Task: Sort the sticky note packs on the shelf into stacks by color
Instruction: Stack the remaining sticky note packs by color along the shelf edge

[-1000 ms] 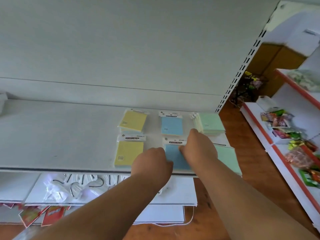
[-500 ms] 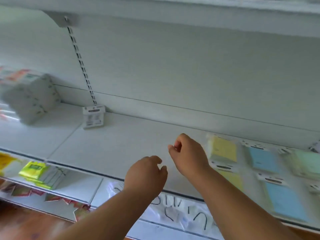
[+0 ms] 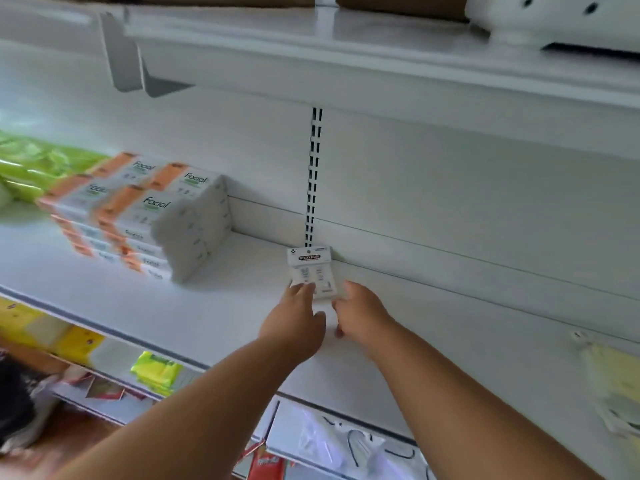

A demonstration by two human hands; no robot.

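White sticky note pack point(image 3: 311, 271); orange-white tissue packs point(image 3: 145, 216).

White shelf point(image 3: 214, 303), tissue boxes point(image 3: 145, 216), sticky-note pack point(image 3: 311, 271) (rear wall)

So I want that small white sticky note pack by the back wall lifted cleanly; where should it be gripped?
Probably pinch the white sticky note pack by its two long side edges, coming from the front: it seems to lean against the back panel, with left hand and right hand flanking it.
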